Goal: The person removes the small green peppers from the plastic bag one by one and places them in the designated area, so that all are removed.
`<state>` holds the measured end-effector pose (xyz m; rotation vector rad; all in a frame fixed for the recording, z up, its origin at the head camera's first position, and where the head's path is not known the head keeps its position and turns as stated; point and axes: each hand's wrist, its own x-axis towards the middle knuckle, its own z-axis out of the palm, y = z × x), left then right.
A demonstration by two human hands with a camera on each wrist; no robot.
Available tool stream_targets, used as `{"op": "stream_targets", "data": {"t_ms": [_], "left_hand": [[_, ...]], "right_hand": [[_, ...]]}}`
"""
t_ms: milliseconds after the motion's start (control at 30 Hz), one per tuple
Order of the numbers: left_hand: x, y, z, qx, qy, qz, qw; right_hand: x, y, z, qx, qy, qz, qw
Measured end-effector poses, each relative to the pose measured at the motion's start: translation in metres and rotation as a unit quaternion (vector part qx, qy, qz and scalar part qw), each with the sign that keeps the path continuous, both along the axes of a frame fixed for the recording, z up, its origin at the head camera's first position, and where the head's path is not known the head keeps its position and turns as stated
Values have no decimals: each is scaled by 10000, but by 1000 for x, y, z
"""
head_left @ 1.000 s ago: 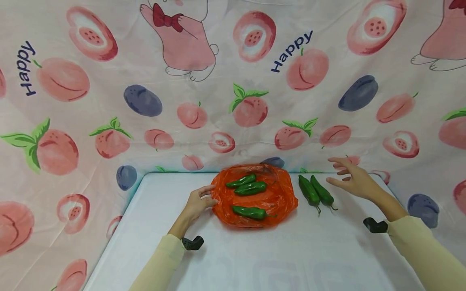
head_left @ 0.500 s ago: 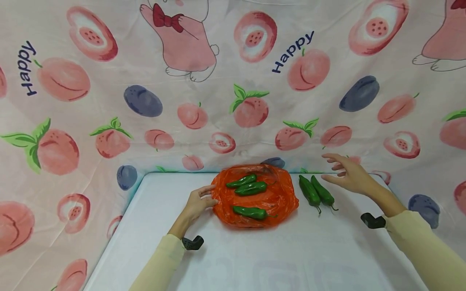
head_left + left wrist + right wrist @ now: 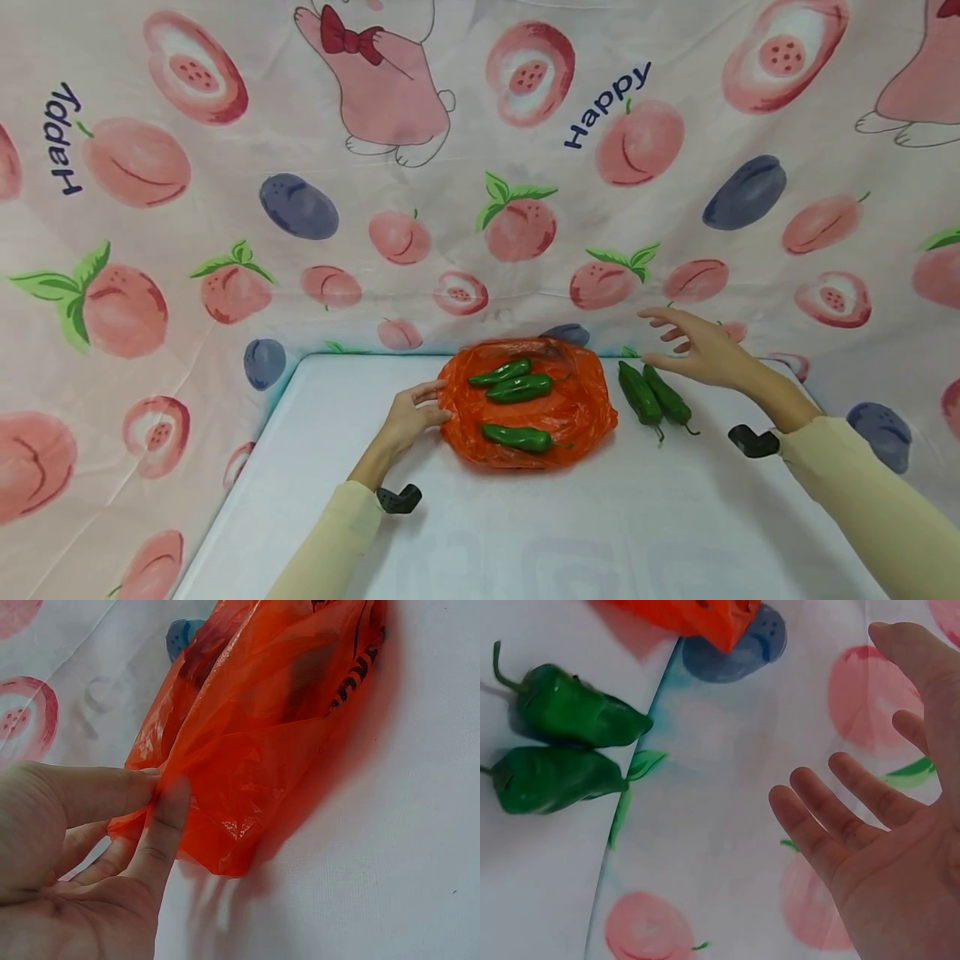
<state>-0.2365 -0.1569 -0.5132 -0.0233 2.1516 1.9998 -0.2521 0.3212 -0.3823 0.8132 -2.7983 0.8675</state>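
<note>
My left hand [image 3: 407, 419] pinches the left edge of a red-orange plastic bag [image 3: 517, 462] between thumb and finger; the left wrist view shows the bag's thin film [image 3: 240, 780] caught there. Three green peppers lie in the bag's opening: a back one [image 3: 501, 372], one just in front of it [image 3: 519, 388] and a nearer one [image 3: 516, 437]. Right of the bag, two more green peppers [image 3: 639, 393] lie side by side on the table. Above and to the right of that pair, my right hand [image 3: 705, 346] hovers with fingers spread, holding nothing.
The white table [image 3: 585, 525] ends at a back edge close behind the bag. Behind it and along the sides hangs a pink cloth [image 3: 465, 200] printed with peaches, plums and rabbits. Dark cameras sit on both wrists, the right one [image 3: 753, 442] above the table.
My right hand has moved left and slightly up, closer over the two peppers beside the bag. The left hand keeps its pinch on the bag, and the peppers have not moved.
</note>
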Motion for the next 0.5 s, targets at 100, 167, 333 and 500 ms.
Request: {"op": "stream_targets", "data": {"t_ms": [100,167,333,500], "left_hand": [[0,1,1,-33,7,11,10000],[0,1,2,-37,14,9,10000],[0,1,3,-95,69,-12,9999],[0,1,4,-82,58,-46,9999]], "right_hand": [[-2,-6,2,45,25,83,10000],[-3,-11,2,32,5,155,9999],[-7,-22,3,19,-29,317,9995],[-11,-32,4,-31,-58,495,9988]]}}
